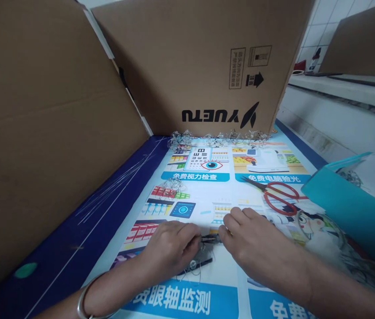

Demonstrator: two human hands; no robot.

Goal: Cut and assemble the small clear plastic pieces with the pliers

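My left hand [174, 248] and my right hand [247, 239] meet near the front of a printed poster mat [207, 190]. The fingers of both are pinched together on a small dark object [210, 239] between them; I cannot make out what it is. A dark slim tool or wire piece [196, 265] lies just under my left hand. A silver bangle [86, 301] circles my left wrist. Red-handled scissors [279, 195] lie on the mat beyond my right hand, apart from it.
Cardboard panels [41, 133] wall the left side and a printed cardboard box [207, 66] stands at the back. A row of small clear beaded pieces [220, 138] lies along the box's foot. Thin wires [114, 186] lie at left. A teal bag [347, 204] sits at right.
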